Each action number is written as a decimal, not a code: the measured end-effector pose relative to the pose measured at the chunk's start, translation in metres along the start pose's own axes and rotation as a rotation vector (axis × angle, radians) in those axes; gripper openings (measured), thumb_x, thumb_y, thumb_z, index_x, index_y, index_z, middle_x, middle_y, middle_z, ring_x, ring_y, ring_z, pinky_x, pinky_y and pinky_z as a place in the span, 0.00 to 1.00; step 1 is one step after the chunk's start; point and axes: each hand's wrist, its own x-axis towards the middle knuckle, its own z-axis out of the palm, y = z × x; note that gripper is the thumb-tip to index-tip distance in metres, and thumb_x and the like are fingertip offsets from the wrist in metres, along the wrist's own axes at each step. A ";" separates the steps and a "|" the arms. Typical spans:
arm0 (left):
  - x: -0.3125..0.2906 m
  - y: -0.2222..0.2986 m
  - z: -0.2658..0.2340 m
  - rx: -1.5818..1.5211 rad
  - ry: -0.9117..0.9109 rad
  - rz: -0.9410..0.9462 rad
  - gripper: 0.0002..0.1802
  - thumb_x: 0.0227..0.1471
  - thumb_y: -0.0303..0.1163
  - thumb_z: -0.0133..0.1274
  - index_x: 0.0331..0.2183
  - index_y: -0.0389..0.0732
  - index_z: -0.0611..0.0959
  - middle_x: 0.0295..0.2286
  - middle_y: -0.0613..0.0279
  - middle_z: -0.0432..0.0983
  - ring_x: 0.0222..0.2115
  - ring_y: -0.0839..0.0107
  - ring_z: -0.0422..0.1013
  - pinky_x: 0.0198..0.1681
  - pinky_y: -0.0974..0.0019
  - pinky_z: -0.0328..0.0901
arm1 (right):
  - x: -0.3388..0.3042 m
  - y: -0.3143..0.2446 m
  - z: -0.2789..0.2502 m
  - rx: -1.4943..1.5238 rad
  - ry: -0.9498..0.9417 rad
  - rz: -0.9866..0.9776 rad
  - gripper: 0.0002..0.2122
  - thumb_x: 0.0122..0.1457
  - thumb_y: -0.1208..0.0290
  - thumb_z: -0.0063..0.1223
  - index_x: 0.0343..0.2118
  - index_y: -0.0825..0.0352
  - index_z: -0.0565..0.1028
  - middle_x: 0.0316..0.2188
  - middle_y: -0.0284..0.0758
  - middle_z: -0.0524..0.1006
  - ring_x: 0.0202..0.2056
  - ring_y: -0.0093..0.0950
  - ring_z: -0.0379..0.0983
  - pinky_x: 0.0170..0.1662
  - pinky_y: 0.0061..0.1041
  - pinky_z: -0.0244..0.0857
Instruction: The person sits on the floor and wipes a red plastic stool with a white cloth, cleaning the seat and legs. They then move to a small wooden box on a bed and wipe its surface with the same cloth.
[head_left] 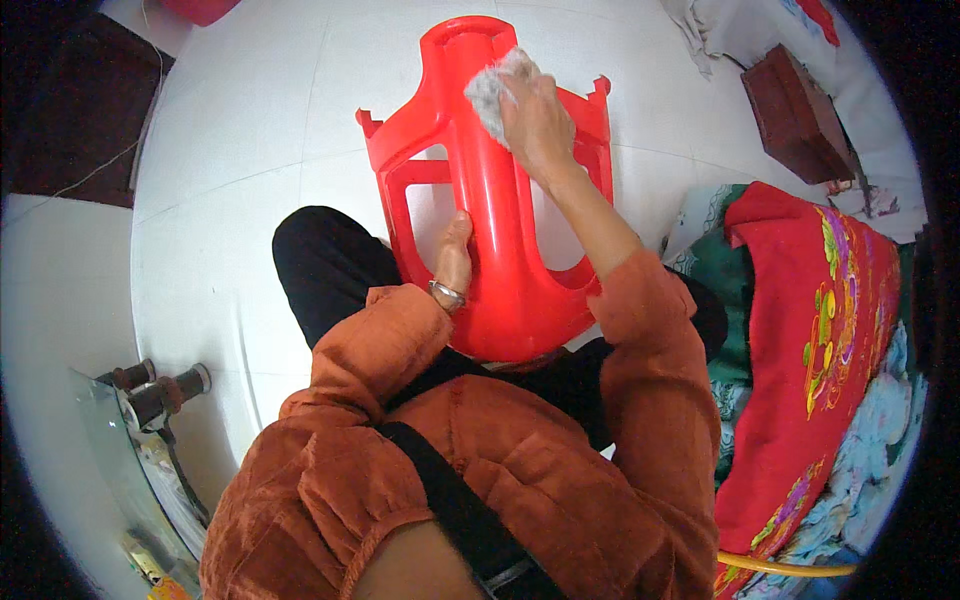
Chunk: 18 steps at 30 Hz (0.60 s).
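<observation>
A red plastic stool point(492, 215) lies tipped on its side in front of me, its rounded end near my lap and its legs pointing away. My left hand point(455, 258), with a metal bangle at the wrist, grips the stool's left edge around the middle; some of its fingers are hidden behind the plastic. Farther up, my right hand point(538, 120) is closed on a greyish-white cloth point(490, 98) and presses it against the stool's upper leg.
At the right lies red patterned bedding point(790, 350) over green and blue fabric. A brown wooden box point(795, 115) stands at the far right. A glass-topped table point(125, 470) is at lower left. Pale tiled floor point(250, 120) surrounds the stool.
</observation>
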 end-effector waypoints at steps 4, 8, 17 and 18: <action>-0.001 -0.003 -0.004 0.034 0.060 0.074 0.19 0.58 0.39 0.39 0.36 0.33 0.77 0.35 0.57 0.75 0.34 0.70 0.72 0.42 0.67 0.66 | -0.059 -0.001 -0.031 -0.036 -0.276 -0.027 0.15 0.54 0.72 0.46 0.46 0.61 0.71 0.50 0.48 0.64 0.43 0.47 0.68 0.43 0.40 0.66; 0.008 -0.022 -0.016 0.142 0.107 0.138 0.22 0.61 0.42 0.37 0.37 0.32 0.78 0.34 0.61 0.75 0.33 0.74 0.70 0.40 0.70 0.64 | -0.134 -0.001 -0.063 0.023 -0.427 -0.076 0.13 0.51 0.74 0.49 0.42 0.65 0.72 0.44 0.49 0.67 0.40 0.47 0.69 0.40 0.43 0.66; 0.007 -0.009 -0.013 0.100 0.104 0.078 0.18 0.56 0.37 0.40 0.35 0.31 0.78 0.34 0.57 0.75 0.32 0.70 0.70 0.41 0.68 0.65 | -0.143 0.015 -0.101 -0.017 -0.821 -0.129 0.11 0.52 0.68 0.48 0.37 0.65 0.74 0.38 0.46 0.70 0.39 0.44 0.70 0.40 0.42 0.65; 0.007 -0.009 -0.014 0.092 0.121 0.096 0.19 0.57 0.39 0.40 0.34 0.32 0.78 0.32 0.60 0.75 0.31 0.73 0.69 0.38 0.69 0.64 | -0.123 0.013 -0.092 0.034 -0.569 -0.142 0.11 0.52 0.69 0.49 0.38 0.65 0.74 0.37 0.44 0.70 0.39 0.42 0.69 0.39 0.39 0.65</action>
